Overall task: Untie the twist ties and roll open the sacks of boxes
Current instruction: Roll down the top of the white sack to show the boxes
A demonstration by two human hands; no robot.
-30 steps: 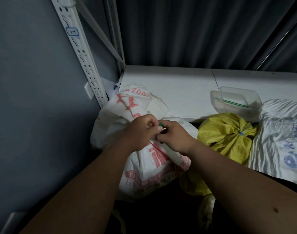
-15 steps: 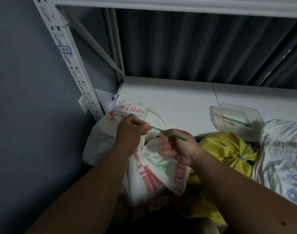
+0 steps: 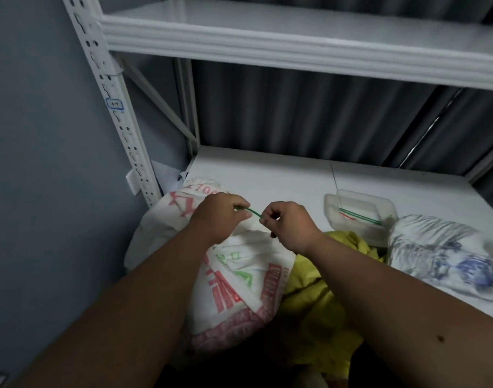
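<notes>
A white woven sack with red and green print (image 3: pixel 239 284) lies below my hands, its neck loose. Above it a green twist tie (image 3: pixel 253 212) stretches between my two hands. My left hand (image 3: pixel 220 219) pinches its left end and my right hand (image 3: pixel 290 224) pinches its right end, fingers curled. To the right lies a yellow sack (image 3: pixel 323 303), partly hidden under my right forearm. A white sack with blue print (image 3: pixel 447 253) lies at the far right.
A clear plastic tray (image 3: pixel 360 208) holding green and red twist ties sits on the white shelf board (image 3: pixel 267 175). A white slotted upright (image 3: pixel 113 102) stands at left against a grey wall. Another shelf (image 3: pixel 295 37) hangs overhead. A dark corrugated wall is behind.
The tie came off the white sack's neck and both hands rose with it. The hands drew closer together along the tie. The camera tilted upward, showing the upper shelf.
</notes>
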